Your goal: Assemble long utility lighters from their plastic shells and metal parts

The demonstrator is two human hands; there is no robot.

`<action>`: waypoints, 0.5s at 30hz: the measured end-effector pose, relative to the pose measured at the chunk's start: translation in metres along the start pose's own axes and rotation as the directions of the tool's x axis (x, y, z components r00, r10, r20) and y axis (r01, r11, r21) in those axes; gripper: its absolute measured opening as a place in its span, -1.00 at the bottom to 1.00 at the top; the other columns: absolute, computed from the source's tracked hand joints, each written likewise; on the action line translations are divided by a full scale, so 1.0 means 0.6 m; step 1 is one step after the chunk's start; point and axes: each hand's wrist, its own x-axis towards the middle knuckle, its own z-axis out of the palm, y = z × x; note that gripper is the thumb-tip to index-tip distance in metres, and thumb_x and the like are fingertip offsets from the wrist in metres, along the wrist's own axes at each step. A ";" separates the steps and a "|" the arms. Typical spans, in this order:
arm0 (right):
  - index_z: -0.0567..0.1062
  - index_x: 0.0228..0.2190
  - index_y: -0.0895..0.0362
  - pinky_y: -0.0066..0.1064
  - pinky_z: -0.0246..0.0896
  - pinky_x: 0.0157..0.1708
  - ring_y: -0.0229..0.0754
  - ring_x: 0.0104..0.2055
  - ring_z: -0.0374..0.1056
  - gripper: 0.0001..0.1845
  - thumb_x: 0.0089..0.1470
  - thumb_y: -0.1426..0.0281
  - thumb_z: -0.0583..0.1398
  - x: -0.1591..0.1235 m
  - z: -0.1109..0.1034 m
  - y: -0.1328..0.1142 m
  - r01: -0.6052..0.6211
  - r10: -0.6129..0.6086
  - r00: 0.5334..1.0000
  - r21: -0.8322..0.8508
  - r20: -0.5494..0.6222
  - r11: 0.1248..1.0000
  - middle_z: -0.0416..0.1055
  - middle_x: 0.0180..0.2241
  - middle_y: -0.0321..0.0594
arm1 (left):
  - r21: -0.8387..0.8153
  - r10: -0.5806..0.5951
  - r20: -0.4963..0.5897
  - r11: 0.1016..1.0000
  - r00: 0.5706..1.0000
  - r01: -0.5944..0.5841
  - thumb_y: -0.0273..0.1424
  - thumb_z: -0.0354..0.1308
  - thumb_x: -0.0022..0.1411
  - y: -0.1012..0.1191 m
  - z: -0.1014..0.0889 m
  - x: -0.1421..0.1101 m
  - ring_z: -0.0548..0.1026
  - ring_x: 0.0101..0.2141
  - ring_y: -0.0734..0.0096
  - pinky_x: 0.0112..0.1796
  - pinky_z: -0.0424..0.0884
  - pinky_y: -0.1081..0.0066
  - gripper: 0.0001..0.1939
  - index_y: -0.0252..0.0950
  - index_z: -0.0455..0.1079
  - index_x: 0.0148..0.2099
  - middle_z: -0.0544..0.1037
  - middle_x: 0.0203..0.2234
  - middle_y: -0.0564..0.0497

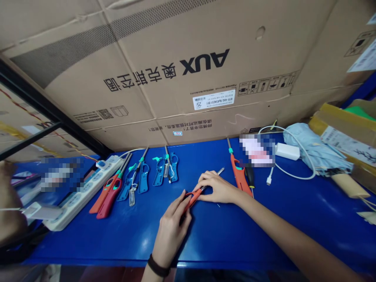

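Head view, looking down on a blue table [264, 239]. Two bare hands work over one orange lighter [193, 199], the landmark here, lying aslant near the table's middle. The left hand [174, 221], a dark band [158, 266] at its wrist, has its fingers curled narrowly round the handle, probably to steady it. The right hand [217, 188] has thumb and fingers drawn close about the front end where the metal begins, likely to control it there; they hide exactly what they grip. A silver tip [221, 171] shows beyond them.

Left of the orange lighter, two opened blue lighters [143, 178] [159, 172] lie with shells, wires and tubes grouped, perhaps so each one's parts stay together. Farther left, a red lighter [109, 197] partly overlaps another orange one [100, 196]. Beyond these, a white power strip [79, 205] and a black frame [55, 105] limit space; another person's arm [10, 207] is at the edge.

Right of the orange lighter, a spare lighter [242, 180] lies beside a screwdriver [249, 177], apparently within reach. Farther right are a white charger [287, 151], its looping cable [313, 166] and a folded pale-blue umbrella [314, 150]. Behind everything, a tall cardboard box [176, 105] walls off the far side.
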 end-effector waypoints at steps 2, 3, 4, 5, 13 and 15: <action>0.54 -0.29 0.00 -0.31 0.02 -0.14 -0.19 -0.20 0.26 -0.82 0.00 0.27 0.27 0.000 0.002 0.000 -0.002 0.002 1.000 0.001 -0.003 1.000 0.39 -0.31 -0.28 | -0.010 -0.004 0.003 1.000 1.000 0.004 -0.46 0.02 0.24 0.001 0.000 0.000 0.44 0.00 0.32 -0.01 0.41 0.33 -0.64 -0.20 0.33 0.08 0.43 0.05 -0.07; 0.54 -0.29 0.01 -0.30 0.02 -0.14 -0.19 -0.20 0.26 -0.82 0.00 0.27 0.27 0.000 0.002 0.000 -0.004 0.004 1.000 0.000 -0.005 1.000 0.39 -0.31 -0.28 | -0.016 -0.011 0.008 1.000 1.000 0.011 -0.46 0.02 0.24 0.002 -0.001 0.000 0.44 0.01 0.32 -0.01 0.41 0.33 -0.64 -0.18 0.33 0.09 0.43 0.05 -0.07; 0.54 -0.29 0.01 -0.30 0.02 -0.14 -0.19 -0.20 0.26 -0.82 0.00 0.26 0.27 0.000 0.003 -0.001 -0.007 0.007 1.000 -0.001 -0.008 1.000 0.39 -0.31 -0.28 | -0.024 -0.020 0.014 1.000 1.000 0.020 -0.46 0.02 0.24 0.002 -0.002 0.001 0.44 0.01 0.33 0.00 0.41 0.33 -0.63 -0.17 0.33 0.09 0.42 0.06 -0.06; 0.54 -0.29 0.02 -0.29 0.02 -0.14 -0.18 -0.20 0.26 -0.82 0.00 0.26 0.27 0.001 0.003 -0.001 -0.010 0.010 1.000 -0.003 -0.011 1.000 0.40 -0.31 -0.28 | -0.031 -0.028 0.019 0.999 0.999 0.029 -0.45 0.01 0.25 0.002 -0.003 0.002 0.43 0.02 0.33 0.00 0.41 0.32 -0.63 -0.17 0.32 0.10 0.42 0.06 -0.05; 0.54 -0.29 0.01 -0.26 0.00 -0.10 -0.17 -0.20 0.27 -0.84 0.00 0.30 0.26 0.004 0.003 -0.005 -0.021 0.021 1.000 -0.011 -0.023 1.000 0.42 -0.33 -0.28 | -0.086 -0.059 0.070 0.994 0.996 0.065 -0.43 -0.02 0.28 0.001 -0.011 0.008 0.42 0.03 0.28 0.00 0.40 0.31 -0.64 -0.14 0.35 0.10 0.40 0.08 -0.05; 0.54 -0.29 0.01 -0.26 0.00 -0.10 -0.17 -0.20 0.27 -0.83 -0.01 0.31 0.26 0.004 0.004 -0.004 -0.023 0.023 0.999 -0.016 -0.028 1.000 0.41 -0.33 -0.28 | -0.085 -0.070 0.060 0.994 0.996 0.075 -0.43 -0.01 0.28 0.002 -0.009 0.008 0.43 0.02 0.28 -0.01 0.41 0.30 -0.64 -0.14 0.35 0.10 0.41 0.07 -0.05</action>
